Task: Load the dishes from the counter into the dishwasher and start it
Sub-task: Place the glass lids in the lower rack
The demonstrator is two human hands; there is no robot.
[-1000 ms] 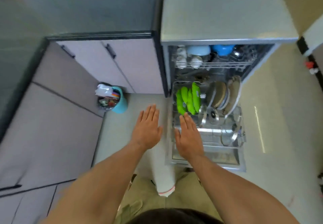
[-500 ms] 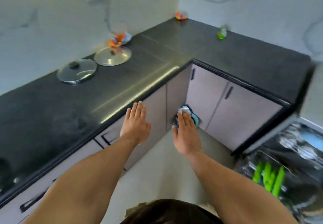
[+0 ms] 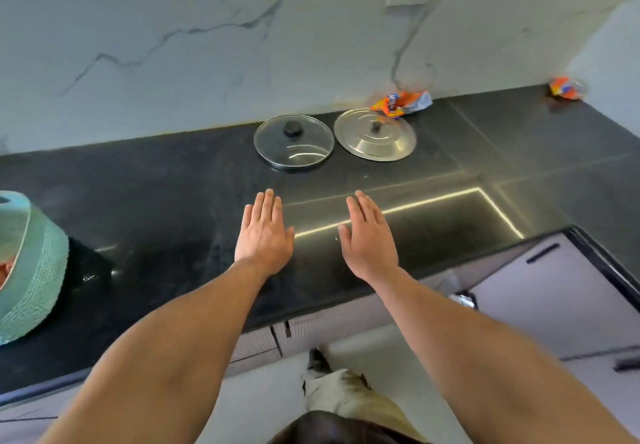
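Both hands, left hand [image 3: 265, 236] and right hand [image 3: 369, 237], are flat and empty, fingers straight and together. Glass lid [image 3: 293, 140] and steel lid [image 3: 374, 134] touch, so grabbing one carelessly could clatter or chip the other.

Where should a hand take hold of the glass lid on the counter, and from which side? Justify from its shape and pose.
The grip is the black knob at the centre of the glass lid, taken straight down from above. The lid lies flat on the counter, knob up, so its thin rim likely offers little purchase, and the steel lid sits close on its right.
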